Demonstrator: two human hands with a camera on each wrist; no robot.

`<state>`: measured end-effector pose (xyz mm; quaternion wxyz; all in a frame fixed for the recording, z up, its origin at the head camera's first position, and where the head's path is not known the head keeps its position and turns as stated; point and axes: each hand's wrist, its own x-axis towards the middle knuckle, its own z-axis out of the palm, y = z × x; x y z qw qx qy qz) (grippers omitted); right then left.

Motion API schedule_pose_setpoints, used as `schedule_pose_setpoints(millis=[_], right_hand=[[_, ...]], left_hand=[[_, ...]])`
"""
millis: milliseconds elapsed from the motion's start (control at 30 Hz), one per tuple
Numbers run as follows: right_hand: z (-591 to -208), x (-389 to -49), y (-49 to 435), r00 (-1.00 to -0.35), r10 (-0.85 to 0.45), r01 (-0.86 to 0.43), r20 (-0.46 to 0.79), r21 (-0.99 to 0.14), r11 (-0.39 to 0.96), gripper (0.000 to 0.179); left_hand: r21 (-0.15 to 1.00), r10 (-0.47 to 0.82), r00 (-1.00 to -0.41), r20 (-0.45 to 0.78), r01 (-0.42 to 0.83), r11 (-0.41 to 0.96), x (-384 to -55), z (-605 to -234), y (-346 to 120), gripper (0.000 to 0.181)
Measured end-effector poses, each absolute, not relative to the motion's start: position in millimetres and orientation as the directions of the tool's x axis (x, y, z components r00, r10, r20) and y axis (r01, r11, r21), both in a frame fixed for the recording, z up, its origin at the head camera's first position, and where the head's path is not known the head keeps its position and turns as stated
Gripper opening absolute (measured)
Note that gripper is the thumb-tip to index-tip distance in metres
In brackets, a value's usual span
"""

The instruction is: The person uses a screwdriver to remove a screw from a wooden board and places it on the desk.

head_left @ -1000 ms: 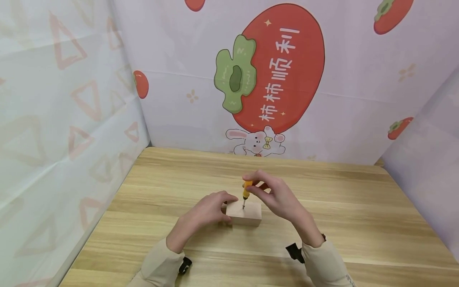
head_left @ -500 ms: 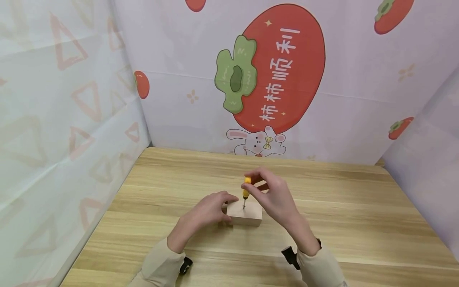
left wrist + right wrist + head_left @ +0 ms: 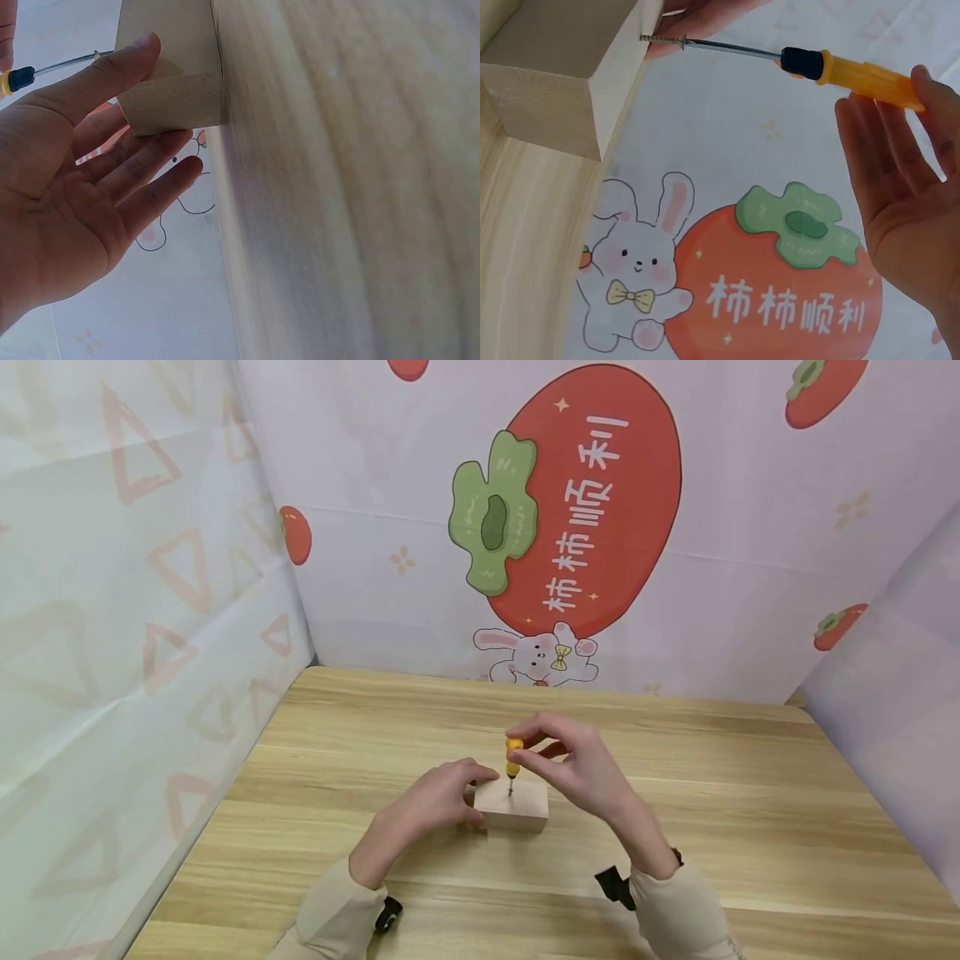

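Observation:
A pale wooden block (image 3: pixel 517 810) lies on the table, and my left hand (image 3: pixel 435 797) grips its left end between thumb and fingers. In the left wrist view the thumb lies along one face of the block (image 3: pixel 176 101) and fingertips touch another. A screw (image 3: pixel 662 40) stands in the block's top, part of its thread showing above the wood. The tip of a screwdriver (image 3: pixel 866 79) with a yellow handle and black collar meets the screw's head. My right hand (image 3: pixel 577 764) pinches the top of that handle between thumb and fingers, holding it nearly upright.
The wood-grain table (image 3: pixel 360 727) spreads around the block. Behind it hangs a white cloth backdrop (image 3: pixel 360 593) printed with persimmons and a rabbit, and another patterned cloth (image 3: pixel 150 635) closes the left side.
My right hand and wrist have shifted, tilting left and then back right, with the fingers regripping the screwdriver handle. My left hand and the block stay in place.

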<state>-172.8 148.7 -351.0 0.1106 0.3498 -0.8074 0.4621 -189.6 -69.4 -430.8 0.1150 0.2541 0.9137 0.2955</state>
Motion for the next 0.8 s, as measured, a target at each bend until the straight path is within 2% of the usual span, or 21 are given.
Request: schedule_pose_setpoints(millis=[133, 233, 500, 800], right_hand=[[-350.6, -166.6, 139.9, -0.687, -0.419, -0.726, 0.593, -0.555, 0.406, 0.024], [-349.1, -164.0, 137.0, -0.682, -0.380, -0.727, 0.625, -0.520, 0.449, 0.025], [-342.4, -164.7, 143.3, -0.719, -0.388, -0.695, 0.577, -0.574, 0.433, 0.021], [-338.3, -168.4, 157.1, -0.751, -0.425, -0.658, 0.505, -0.618, 0.429, 0.026]], left_hand=[[0.596, 0.537, -0.842, -0.047, 0.408, 0.692, -188.8, -429.9, -68.7, 0.060], [0.598, 0.535, -0.843, -0.046, 0.406, 0.691, -187.9, -428.9, -68.1, 0.060], [0.598, 0.539, -0.841, -0.052, 0.406, 0.691, -187.4, -428.7, -67.1, 0.060], [0.598, 0.533, -0.844, -0.055, 0.400, 0.695, -186.4, -428.7, -68.3, 0.062]])
